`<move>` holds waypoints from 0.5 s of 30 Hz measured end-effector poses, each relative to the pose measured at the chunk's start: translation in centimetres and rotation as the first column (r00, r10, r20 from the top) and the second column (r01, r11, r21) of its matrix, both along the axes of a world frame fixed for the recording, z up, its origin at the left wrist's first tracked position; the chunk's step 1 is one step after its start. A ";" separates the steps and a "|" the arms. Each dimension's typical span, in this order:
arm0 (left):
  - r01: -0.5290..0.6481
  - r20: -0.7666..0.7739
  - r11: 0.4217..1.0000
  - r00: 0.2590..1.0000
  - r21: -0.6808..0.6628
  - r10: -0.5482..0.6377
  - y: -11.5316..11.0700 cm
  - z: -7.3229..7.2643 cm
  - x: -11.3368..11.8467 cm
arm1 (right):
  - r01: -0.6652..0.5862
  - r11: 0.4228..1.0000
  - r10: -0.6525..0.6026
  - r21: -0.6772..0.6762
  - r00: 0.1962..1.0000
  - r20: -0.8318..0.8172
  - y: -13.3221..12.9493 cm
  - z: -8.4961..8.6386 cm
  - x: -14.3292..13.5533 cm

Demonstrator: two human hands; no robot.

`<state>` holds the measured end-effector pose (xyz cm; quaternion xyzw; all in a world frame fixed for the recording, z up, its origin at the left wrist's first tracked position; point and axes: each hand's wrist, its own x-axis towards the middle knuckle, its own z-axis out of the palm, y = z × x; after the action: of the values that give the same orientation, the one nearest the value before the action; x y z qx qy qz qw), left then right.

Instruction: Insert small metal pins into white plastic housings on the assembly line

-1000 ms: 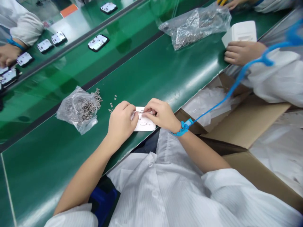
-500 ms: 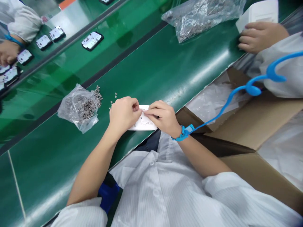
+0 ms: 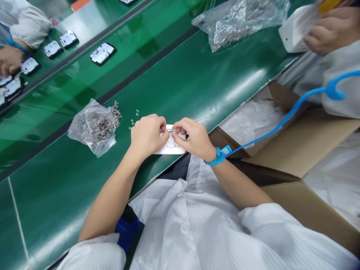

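Observation:
A white plastic housing (image 3: 173, 149) lies flat on the green work surface near its front edge, partly covered by both hands. My left hand (image 3: 149, 135) rests over its left part with the fingers curled and the thumb against the index finger; whatever sits between them is too small to name. My right hand (image 3: 195, 137) is over the right part, thumb and fingers bent close to a small slot in the housing, a tiny piece perhaps between the tips. Loose small metal clips (image 3: 132, 122) lie beyond my left hand. An open plastic bag (image 3: 84, 125) spills more metal clips to the left.
A larger bag of metal parts (image 3: 236, 26) lies at the back. On the right, a co-worker's hand (image 3: 334, 32) holds a white housing (image 3: 295, 32). Dark-edged devices (image 3: 102, 53) sit on the far belt. A cardboard box (image 3: 284, 146) stands at right; a blue wrist cord (image 3: 270, 133) crosses it.
My right fingers have bent and drawn slightly apart over the housing; my left hand barely moved. The co-worker's housing has tilted, and a yellow tool now shows. One device on the belt shifted left.

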<state>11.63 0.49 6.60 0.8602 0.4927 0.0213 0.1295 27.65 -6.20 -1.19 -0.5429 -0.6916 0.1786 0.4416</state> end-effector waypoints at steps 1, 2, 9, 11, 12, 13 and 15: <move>0.007 0.007 1.000 1.000 -0.009 -0.007 0.1 0.1 -0.1 | 0.008 1.000 -0.008 -0.028 1.000 -0.004 0.1 0.2 -0.1; 0.013 0.012 1.000 1.000 -0.017 -0.012 0.3 0.2 -0.2 | 0.012 0.998 -0.012 -0.056 1.000 0.004 0.3 0.4 -0.2; 0.004 -0.089 0.999 0.996 0.034 -0.001 -0.2 0.1 0.1 | -0.044 0.983 0.062 -0.176 0.993 0.098 1.5 2.0 0.6; 0.001 -0.146 0.998 0.989 0.067 0.009 -1.0 0.1 0.1 | -0.184 0.951 0.202 -0.249 0.978 0.049 2.6 2.4 1.8; 0.009 -0.172 0.997 0.985 0.075 0.004 -1.5 0.2 0.1 | -0.258 0.924 0.271 -0.283 0.962 0.008 3.4 2.6 2.3; 0.018 -0.194 0.997 0.981 0.076 -0.003 -1.9 0.3 -0.1 | -0.314 0.900 0.323 -0.302 0.946 -0.021 4.5 2.7 2.6; 0.028 -0.233 0.998 0.972 0.059 -0.013 -2.6 0.5 -0.6 | -0.346 0.896 0.365 -0.278 0.931 0.017 7.1 2.9 2.2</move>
<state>10.99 -2.06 7.14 0.8654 0.4947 -0.0654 0.0445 29.90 0.90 1.70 -0.4683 -0.7630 0.3302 0.2992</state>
